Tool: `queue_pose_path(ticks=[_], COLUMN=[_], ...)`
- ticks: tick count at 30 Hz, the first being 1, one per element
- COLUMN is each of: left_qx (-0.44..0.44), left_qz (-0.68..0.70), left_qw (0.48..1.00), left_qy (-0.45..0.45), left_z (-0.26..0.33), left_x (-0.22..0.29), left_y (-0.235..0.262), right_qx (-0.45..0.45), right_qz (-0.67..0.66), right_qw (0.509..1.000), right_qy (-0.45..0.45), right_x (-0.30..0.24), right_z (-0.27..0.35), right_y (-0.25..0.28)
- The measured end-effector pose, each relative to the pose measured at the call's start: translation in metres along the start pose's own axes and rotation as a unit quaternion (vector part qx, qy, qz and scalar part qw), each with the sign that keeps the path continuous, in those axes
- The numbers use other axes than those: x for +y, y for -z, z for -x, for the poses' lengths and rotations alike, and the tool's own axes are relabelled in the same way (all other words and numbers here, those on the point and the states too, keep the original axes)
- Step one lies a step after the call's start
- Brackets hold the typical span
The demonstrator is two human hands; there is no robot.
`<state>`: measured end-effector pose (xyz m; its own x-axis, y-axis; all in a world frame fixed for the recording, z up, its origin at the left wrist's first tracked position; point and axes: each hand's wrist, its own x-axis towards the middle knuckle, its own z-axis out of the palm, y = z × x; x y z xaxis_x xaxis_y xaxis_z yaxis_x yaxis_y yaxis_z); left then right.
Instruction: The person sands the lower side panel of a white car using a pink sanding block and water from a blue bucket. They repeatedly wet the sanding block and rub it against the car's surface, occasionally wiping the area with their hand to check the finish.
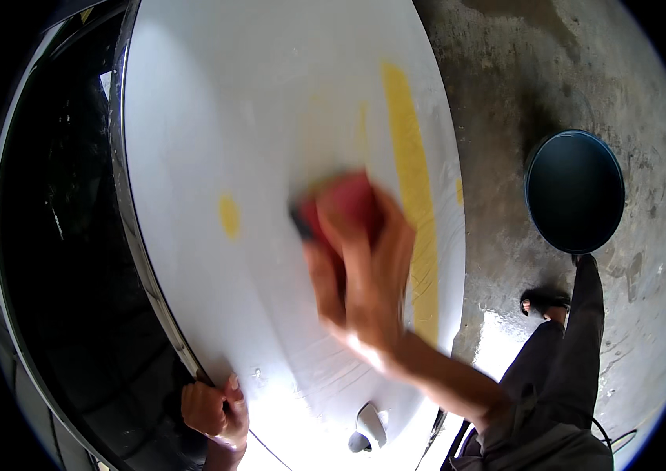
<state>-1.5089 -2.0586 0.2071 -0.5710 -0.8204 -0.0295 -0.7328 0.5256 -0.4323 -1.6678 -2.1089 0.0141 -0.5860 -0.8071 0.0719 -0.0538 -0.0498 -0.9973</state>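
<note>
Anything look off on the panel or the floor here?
Yes. A long yellow strip beside the right hand and a yellow spot nearer the window break the otherwise pale panel. Dark stains mottle the grey floor; can't tell whether they're wet.

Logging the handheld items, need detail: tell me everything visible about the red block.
The red block is chunky, with a dark edge on its left side; blur hides its texture, so the material is unclear. The person's right hand grips it from above, fingers covering part of it. It appears to sit against the pale car panel, left of the long yellow strip. Its underside is hidden.
</note>
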Motion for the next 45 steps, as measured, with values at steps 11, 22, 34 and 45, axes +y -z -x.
queue_pose_path(ticks=[11,22,34,45], left_qx=[-0.005,0.006,0.027,0.053], left_qz=[-0.01,-0.011,-0.003,-0.05], left_qw=[1.0,1.0,0.998,0.993], left_qy=[0.01,-0.005,0.05,0.089], left_z=[0.001,0.005,0.026,0.077], left_x=[0.001,-0.002,-0.009,-0.012], left_y=[0.001,0.001,0.0,-0.024], right_qx=[-0.015,-0.006,-0.039,-0.202], right_qz=[-0.001,-0.009,0.038,0.453], right_qw=[1.0,1.0,0.969,0.861], right_qy=[0.0,0.028,-0.24,-0.109], right_x=[0.007,0.008,0.219,0.619], right_z=[-0.023,-0.009,-0.022,0.06], right_y=[-0.01,-0.005,0.148,0.261])
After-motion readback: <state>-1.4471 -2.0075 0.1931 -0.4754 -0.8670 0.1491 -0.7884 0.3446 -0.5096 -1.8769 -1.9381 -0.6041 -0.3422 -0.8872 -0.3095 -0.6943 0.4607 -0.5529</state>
